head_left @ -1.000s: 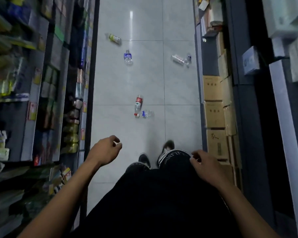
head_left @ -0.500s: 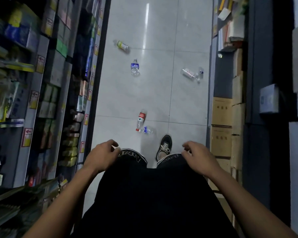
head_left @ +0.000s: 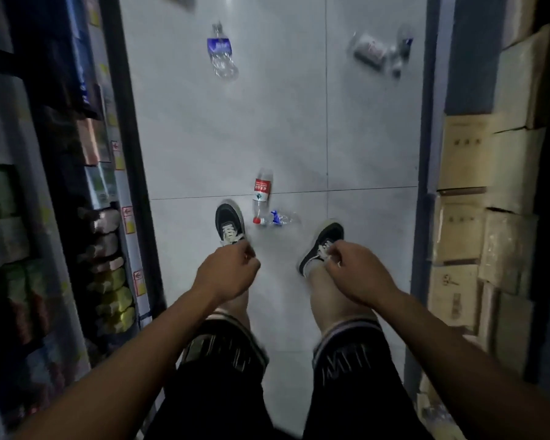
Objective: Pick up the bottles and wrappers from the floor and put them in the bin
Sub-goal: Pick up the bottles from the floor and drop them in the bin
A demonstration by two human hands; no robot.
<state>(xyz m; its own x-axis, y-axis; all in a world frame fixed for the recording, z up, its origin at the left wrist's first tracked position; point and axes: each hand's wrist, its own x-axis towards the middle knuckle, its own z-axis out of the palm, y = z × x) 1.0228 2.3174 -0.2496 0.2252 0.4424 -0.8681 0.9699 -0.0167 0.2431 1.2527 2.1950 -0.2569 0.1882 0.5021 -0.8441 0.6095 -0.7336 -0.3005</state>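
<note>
A clear bottle with a red label lies on the white tiled floor just ahead of my shoes, with a crumpled clear and blue wrapper touching its cap end. Farther up the aisle lie a blue-labelled bottle and a clear bottle with a wrapper at the right. My left hand and my right hand hover over my knees with fingers curled in and nothing in them. No bin is in view.
Stocked shop shelves line the left side of the narrow aisle. Stacked cardboard boxes line the right. My two black shoes stand on the floor either side of the red-labelled bottle.
I have stepped forward down the aisle; the red-labelled bottle and wrapper now lie right between my feet. Both hands stay curled and have dropped forward over my knees.
</note>
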